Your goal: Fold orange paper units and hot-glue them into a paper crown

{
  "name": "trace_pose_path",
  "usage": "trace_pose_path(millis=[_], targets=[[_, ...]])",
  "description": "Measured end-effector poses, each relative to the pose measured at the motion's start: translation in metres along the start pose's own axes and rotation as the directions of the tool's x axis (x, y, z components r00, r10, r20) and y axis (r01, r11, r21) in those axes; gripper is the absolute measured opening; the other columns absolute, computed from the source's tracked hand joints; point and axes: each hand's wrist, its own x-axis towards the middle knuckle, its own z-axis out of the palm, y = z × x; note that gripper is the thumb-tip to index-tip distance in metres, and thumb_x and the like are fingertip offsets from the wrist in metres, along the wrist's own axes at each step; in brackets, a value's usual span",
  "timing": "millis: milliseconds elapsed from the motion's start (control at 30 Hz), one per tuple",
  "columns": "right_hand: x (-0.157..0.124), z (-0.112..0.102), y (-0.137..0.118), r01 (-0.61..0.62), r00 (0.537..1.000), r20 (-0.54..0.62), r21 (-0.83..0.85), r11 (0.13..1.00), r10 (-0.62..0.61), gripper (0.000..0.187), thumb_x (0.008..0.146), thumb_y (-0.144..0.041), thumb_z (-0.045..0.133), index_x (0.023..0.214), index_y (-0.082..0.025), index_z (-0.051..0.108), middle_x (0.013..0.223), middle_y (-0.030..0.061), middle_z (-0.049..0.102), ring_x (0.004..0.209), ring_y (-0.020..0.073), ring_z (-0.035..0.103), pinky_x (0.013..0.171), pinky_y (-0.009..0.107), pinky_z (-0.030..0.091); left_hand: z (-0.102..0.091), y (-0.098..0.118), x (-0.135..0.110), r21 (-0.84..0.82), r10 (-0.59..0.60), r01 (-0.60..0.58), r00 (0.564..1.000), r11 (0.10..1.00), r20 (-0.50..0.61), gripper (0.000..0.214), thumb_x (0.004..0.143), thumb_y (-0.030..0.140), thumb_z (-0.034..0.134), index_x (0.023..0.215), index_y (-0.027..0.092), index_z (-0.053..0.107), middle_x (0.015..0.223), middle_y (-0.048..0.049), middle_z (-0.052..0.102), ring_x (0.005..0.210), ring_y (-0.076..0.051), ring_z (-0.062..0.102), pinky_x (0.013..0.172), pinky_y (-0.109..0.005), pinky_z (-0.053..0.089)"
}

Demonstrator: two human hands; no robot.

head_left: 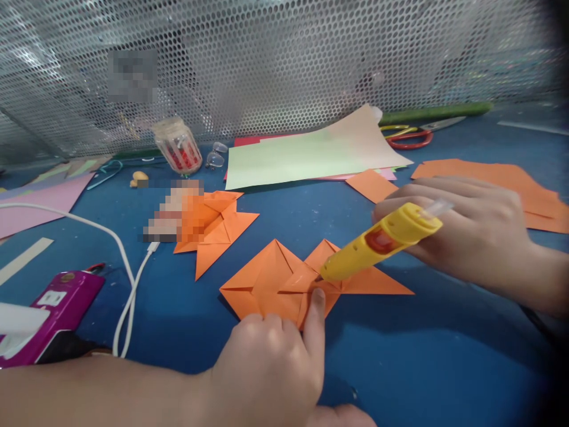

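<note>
Yellow glue gun: my right grip is clamping it; my left grip, closure unclear, is steadying the orange folded paper, fingertip best clear of the nozzle.

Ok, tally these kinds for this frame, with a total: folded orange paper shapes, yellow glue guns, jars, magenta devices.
Folded orange paper shapes: 2
Yellow glue guns: 1
Jars: 1
Magenta devices: 1
Total: 5
</note>
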Motion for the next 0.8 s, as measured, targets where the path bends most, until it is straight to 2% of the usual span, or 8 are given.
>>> trace_pose_path(millis=[167, 300, 467, 667, 800], targets=[[0.004, -0.002, -0.006, -0.027, 1.000, 0.007, 0.040, 0.999, 0.026, 0.015, 0.111, -0.022, 0.042, 0.100, -0.025, 0.050, 0.075, 0.0001, 0.070, 0.068, 0.0180, 0.059, 0.059, 0.030, 0.047, 0.002, 0.003, 0.000, 0.025, 0.004, -0.004, 1.000, 1.000, 0.011, 0.116, 0.067, 0.104, 0.056, 0.112, 0.000, 0.082, 0.044, 0.0004, 0.056, 0.033, -0.014, 0.053, 0.030, -0.023, 0.043], [0.005, -0.001, -0.011, -0.038, 0.999, 0.011, 0.070, 0.997, 0.037, 0.018, 0.114, -0.027, 0.036, 0.102, -0.026, 0.051, 0.076, 0.0002, 0.071, 0.069, 0.0179, 0.061, 0.061, 0.030, 0.048, 0.002, 0.003, -0.001, 0.030, 0.013, -0.014, 1.000, 0.999, 0.027, 0.115, 0.070, 0.103, 0.054, 0.112, 0.000, 0.082, 0.045, 0.0007, 0.056, 0.034, -0.013, 0.052, 0.031, -0.022, 0.043], [0.009, -0.001, -0.012, -0.039, 0.999, 0.007, 0.082, 0.996, 0.038, 0.017, 0.112, -0.025, 0.039, 0.101, -0.025, 0.051, 0.076, -0.0007, 0.070, 0.067, 0.0171, 0.061, 0.060, 0.029, 0.048, 0.001, 0.003, -0.002, 0.039, 0.027, -0.030, 0.997, 0.999, 0.066, 0.113, 0.075, 0.101, 0.052, 0.115, 0.000, 0.081, 0.045, 0.0002, 0.057, 0.034, -0.013, 0.052, 0.031, -0.022, 0.043], [0.011, -0.005, -0.008, -0.009, 0.999, 0.037, 0.096, 0.995, 0.005, 0.023, 0.114, -0.031, 0.033, 0.102, -0.025, 0.051, 0.077, 0.0001, 0.070, 0.067, 0.0183, 0.061, 0.061, 0.032, 0.050, 0.002, 0.002, -0.003, 0.010, 0.018, -0.019, 0.998, 1.000, 0.059, 0.115, 0.073, 0.101, 0.055, 0.115, -0.002, 0.080, 0.044, -0.0002, 0.057, 0.034, -0.014, 0.053, 0.030, -0.023, 0.043], [0.009, -0.007, 0.000, 0.005, 0.998, 0.067, 0.109, 0.994, -0.012, 0.018, 0.113, -0.031, 0.039, 0.100, -0.025, 0.050, 0.076, -0.0003, 0.068, 0.066, 0.0171, 0.061, 0.060, 0.030, 0.049, 0.002, 0.002, -0.003, -0.005, 0.003, -0.003, 0.999, 1.000, 0.053, 0.114, 0.072, 0.101, 0.058, 0.118, -0.001, 0.080, 0.045, 0.0001, 0.058, 0.034, -0.014, 0.054, 0.030, -0.023, 0.044]])
